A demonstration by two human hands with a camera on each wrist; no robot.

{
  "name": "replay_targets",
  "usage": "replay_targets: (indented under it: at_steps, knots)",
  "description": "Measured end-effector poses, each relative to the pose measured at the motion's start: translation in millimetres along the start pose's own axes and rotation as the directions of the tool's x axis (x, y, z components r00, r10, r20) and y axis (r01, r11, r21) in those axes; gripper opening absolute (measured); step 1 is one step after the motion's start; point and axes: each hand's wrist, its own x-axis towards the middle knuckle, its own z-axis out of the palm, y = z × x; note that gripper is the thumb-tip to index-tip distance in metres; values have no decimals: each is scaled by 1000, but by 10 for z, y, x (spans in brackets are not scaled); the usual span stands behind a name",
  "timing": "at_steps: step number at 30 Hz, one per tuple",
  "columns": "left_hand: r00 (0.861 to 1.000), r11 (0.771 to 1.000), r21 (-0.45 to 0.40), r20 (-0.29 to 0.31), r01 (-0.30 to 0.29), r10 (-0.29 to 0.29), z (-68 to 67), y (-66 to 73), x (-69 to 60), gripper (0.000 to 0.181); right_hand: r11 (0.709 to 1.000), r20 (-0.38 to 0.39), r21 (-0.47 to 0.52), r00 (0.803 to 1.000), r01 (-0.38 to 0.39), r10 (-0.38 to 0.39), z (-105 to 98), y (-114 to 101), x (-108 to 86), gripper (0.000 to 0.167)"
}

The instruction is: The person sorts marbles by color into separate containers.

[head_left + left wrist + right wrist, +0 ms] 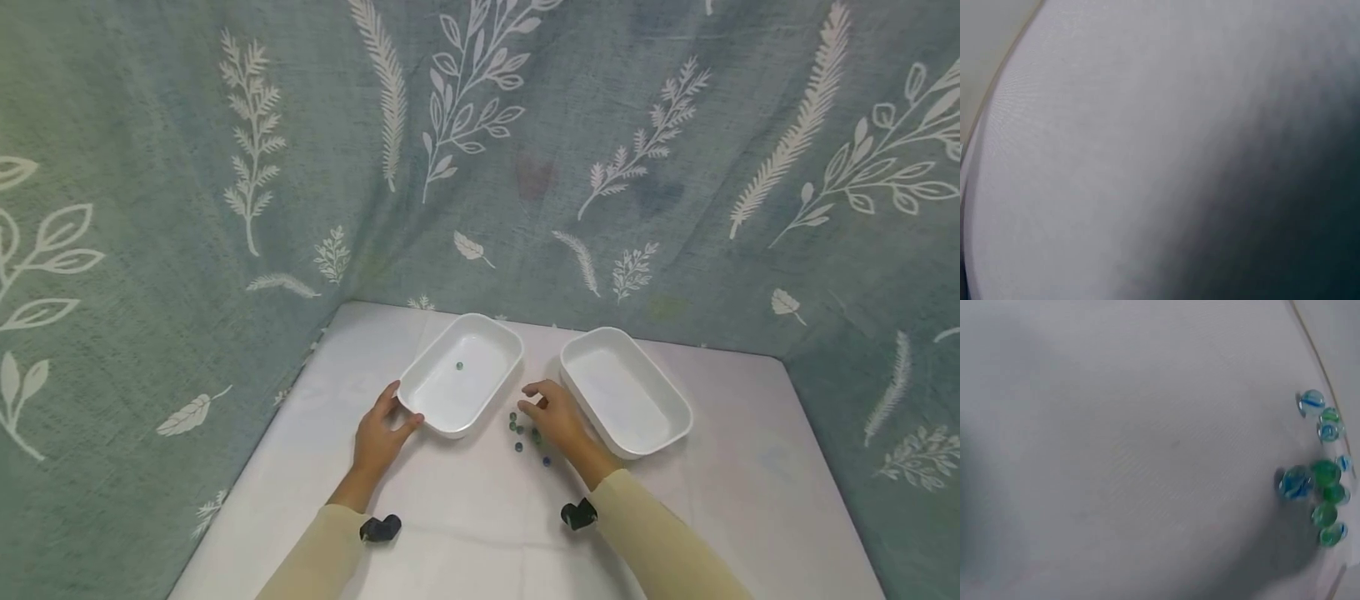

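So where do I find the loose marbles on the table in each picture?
Head: the loose marbles lie between the two white trays, by the right hand.
Left wrist: none visible.
Right wrist: clustered along the right edge, around mid-height.
Shared landmark: the white tabletop, which also seems to fill most of the left wrist picture.

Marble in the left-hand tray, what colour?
Marble looks green; best seen in the head view, though small there.

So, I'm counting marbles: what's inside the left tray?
The left tray holds one green marble. The left hand covers a bit of rim; the near wall may hide a little.
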Motion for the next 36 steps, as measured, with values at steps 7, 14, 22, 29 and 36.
replay_targets:
  at_steps: [7,14,22,29,36]
  knots:
    - [1000,1000,12,-14,20,-20,-22,-12,5,85,998,-9,38,999,-50,50,-129,145,-207,25]
    - [999,999,10,11,41,-41,-19,-30,-17,85,999,-43,51,999,-7,9,-94,376,-355,20]
    - [999,999,12,8,34,-34,-22,-31,-14,86,998,-83,51,996,23,-19,-35,506,-459,23]
    - [999,999,-1,11,40,-40,-25,11,-19,86,1000,-99,-20,995,8,-10,6,556,-490,23]
    - [999,999,-8,8,31,-31,-17,7,-21,86,995,-89,-98,996,-25,17,42,581,-511,23]
